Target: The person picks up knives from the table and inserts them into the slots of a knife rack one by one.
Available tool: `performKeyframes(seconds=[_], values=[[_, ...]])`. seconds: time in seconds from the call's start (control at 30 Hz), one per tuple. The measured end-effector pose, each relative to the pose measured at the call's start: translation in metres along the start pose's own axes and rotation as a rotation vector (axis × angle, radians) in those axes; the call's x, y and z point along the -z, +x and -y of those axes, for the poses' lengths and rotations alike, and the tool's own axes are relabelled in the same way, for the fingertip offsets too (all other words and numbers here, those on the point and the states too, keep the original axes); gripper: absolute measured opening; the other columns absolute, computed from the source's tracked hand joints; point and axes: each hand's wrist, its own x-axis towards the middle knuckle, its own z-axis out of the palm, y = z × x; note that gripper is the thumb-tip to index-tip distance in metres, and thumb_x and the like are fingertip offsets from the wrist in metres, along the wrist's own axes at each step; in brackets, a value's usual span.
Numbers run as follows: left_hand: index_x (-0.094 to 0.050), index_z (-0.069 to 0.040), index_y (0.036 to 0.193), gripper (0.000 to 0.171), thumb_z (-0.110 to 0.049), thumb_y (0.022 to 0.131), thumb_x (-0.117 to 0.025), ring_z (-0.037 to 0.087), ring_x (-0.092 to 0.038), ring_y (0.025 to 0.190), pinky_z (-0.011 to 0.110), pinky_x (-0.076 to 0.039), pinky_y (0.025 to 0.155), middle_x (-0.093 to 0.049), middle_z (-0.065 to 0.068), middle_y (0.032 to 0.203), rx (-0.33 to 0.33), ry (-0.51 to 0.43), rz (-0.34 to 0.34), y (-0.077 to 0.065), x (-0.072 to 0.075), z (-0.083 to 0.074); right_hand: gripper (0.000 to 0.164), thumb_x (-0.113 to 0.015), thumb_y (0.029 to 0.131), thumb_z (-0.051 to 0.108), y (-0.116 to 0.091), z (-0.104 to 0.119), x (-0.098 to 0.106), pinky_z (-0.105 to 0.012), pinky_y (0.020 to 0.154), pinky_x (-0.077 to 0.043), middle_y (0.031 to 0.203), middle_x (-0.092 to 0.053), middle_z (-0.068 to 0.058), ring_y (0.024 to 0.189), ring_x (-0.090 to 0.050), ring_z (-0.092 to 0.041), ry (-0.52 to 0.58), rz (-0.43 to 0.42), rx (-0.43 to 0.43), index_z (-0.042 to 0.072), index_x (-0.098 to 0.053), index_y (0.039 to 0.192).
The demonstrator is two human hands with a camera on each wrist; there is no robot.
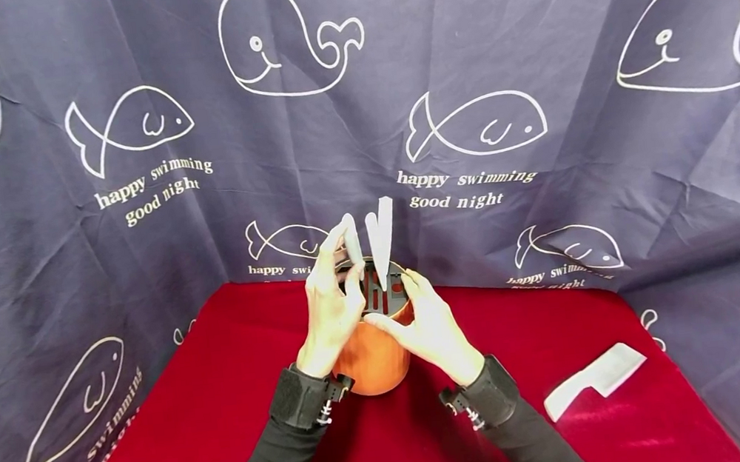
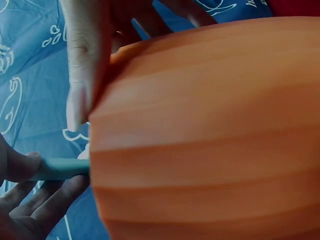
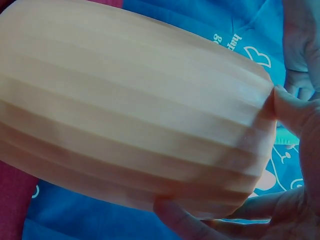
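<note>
Pale handles point(image 1: 386, 229) in an orange slotted holder point(image 1: 372, 357)

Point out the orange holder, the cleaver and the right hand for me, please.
Orange holder point(image 1: 374, 361): head view, front outer wall.
Cleaver point(image 1: 604, 374): head view, blade near the handle.
Right hand point(image 1: 431, 329): head view, back of the hand.

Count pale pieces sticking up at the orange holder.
3: one piece pinched by the left hand, a second piece and third piece beside it, above the holder. More may be hidden inside.
</note>
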Motion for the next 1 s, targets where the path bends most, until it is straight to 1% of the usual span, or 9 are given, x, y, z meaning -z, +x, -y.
performKeyframes(seconds=[0.23, 0.4, 0.5, 0.6, 0.67, 0.83, 0.93, 1.0], values=[[-0.045, -0.014, 0.152, 0.075, 0.016, 0.085, -0.062, 0.03, -0.073, 0.104, 0.042, -0.064, 0.075, -0.064, 0.017, 0.133, 0.034, 0.025, 0.039, -0.001, -0.004, 0.011, 0.084, -0.084, 0.079, 0.047, 0.001, 0.0, 0.0, -0.047, 0.104, -0.055, 0.147, -0.055, -0.013, 0.132, -0.057, -0.028, 0.004, 0.004, 0.004, 0.012, -0.051, 0.148], [-0.044, -0.015, 0.152, 0.076, 0.015, 0.085, -0.06, 0.029, -0.072, 0.102, 0.04, -0.063, 0.076, -0.064, 0.014, 0.131, 0.067, 0.054, 0.081, -0.005, -0.007, 0.018, 0.085, -0.084, 0.079, 0.047, 0.001, -0.002, -0.001, -0.047, 0.106, -0.054, 0.147, -0.055, -0.013, 0.133, -0.057, -0.028, 0.001, 0.013, -0.007, 0.012, -0.051, 0.149], [-0.043, -0.015, 0.153, 0.076, 0.014, 0.084, -0.059, 0.03, -0.072, 0.102, 0.04, -0.063, 0.076, -0.064, 0.015, 0.13, 0.075, 0.061, 0.099, -0.007, -0.008, 0.02, 0.085, -0.083, 0.08, 0.048, 0.001, -0.002, -0.001, -0.047, 0.108, -0.052, 0.148, -0.054, -0.013, 0.135, -0.056, -0.028, 0.0, 0.027, -0.026, 0.013, -0.049, 0.15], [-0.044, -0.014, 0.152, 0.076, 0.015, 0.084, -0.058, 0.031, -0.072, 0.101, 0.04, -0.064, 0.074, -0.064, 0.016, 0.129, 0.074, 0.055, 0.104, -0.007, -0.008, 0.021, 0.086, -0.083, 0.08, 0.049, 0.001, -0.002, -0.001, -0.047, 0.106, -0.053, 0.148, -0.053, -0.014, 0.132, -0.058, -0.028, -0.001, 0.032, -0.045, 0.013, -0.049, 0.15], [-0.044, -0.013, 0.152, 0.074, 0.014, 0.084, -0.058, 0.032, -0.072, 0.1, 0.041, -0.064, 0.074, -0.064, 0.017, 0.129, 0.069, 0.058, 0.106, -0.006, -0.008, 0.022, 0.086, -0.083, 0.08, 0.049, 0.001, -0.002, 0.0, -0.047, 0.106, -0.053, 0.148, -0.053, -0.013, 0.133, -0.058, -0.028, -0.002, 0.032, -0.039, 0.013, -0.048, 0.151], [-0.044, -0.012, 0.152, 0.074, 0.012, 0.085, -0.061, 0.033, -0.071, 0.1, 0.047, -0.061, 0.085, -0.062, 0.016, 0.136, 0.057, 0.085, 0.108, -0.004, -0.009, 0.027, 0.083, -0.082, 0.081, 0.047, 0.003, -0.001, -0.001, -0.047, 0.106, -0.053, 0.149, -0.054, -0.01, 0.136, -0.054, -0.027, 0.008, 0.024, 0.002, 0.014, -0.049, 0.15], [-0.044, -0.012, 0.153, 0.074, 0.012, 0.085, -0.061, 0.034, -0.071, 0.101, 0.049, -0.059, 0.09, -0.061, 0.016, 0.14, 0.063, 0.096, 0.116, -0.003, -0.01, 0.029, 0.082, -0.083, 0.081, 0.047, 0.003, -0.001, -0.001, -0.047, 0.106, -0.053, 0.149, -0.054, -0.01, 0.136, -0.054, -0.027, 0.013, 0.022, 0.005, 0.014, -0.05, 0.149], [-0.044, -0.013, 0.153, 0.074, 0.012, 0.085, -0.061, 0.035, -0.071, 0.101, 0.048, -0.059, 0.092, -0.062, 0.017, 0.138, 0.071, 0.099, 0.125, -0.003, -0.01, 0.03, 0.083, -0.083, 0.081, 0.047, 0.002, -0.001, -0.001, -0.046, 0.106, -0.053, 0.149, -0.054, -0.01, 0.135, -0.055, -0.026, 0.009, 0.024, -0.006, 0.015, -0.05, 0.15]])
